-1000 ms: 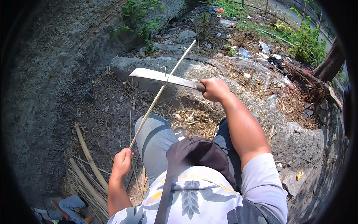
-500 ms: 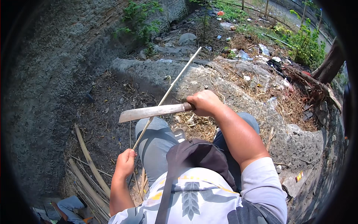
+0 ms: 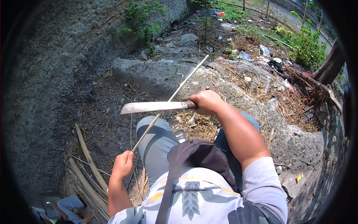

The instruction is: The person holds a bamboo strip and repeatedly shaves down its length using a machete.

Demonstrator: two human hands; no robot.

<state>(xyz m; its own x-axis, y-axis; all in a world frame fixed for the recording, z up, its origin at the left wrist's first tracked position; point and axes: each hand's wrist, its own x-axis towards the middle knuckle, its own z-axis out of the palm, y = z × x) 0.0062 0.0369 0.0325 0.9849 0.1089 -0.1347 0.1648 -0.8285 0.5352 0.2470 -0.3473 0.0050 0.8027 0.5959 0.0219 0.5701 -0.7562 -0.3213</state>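
My right hand (image 3: 206, 101) is closed round the dark handle of a machete (image 3: 151, 108). Its broad, worn blade points left, level across the front of my left knee. Under or against the blade runs a thin pale wooden strip (image 3: 189, 76), slanting from lower left to upper right. The blade hides the part of the strip where they cross. My left hand (image 3: 123, 164) grips the strip's near end beside my left thigh. The far end sticks out free over the grey stone ledge.
Long curved poles and thin strips (image 3: 88, 156) lie at my left. Behind them is another person's leg (image 3: 71, 206). A rough wall (image 3: 48, 93) rises on the left. A stone ledge (image 3: 140, 74), litter, dry grass and a tree trunk (image 3: 330, 63) lie ahead and right.
The strip's far end has swung right and nearer to me. The blade has turned slightly more level. A small curl that stood on the strip is gone from view.
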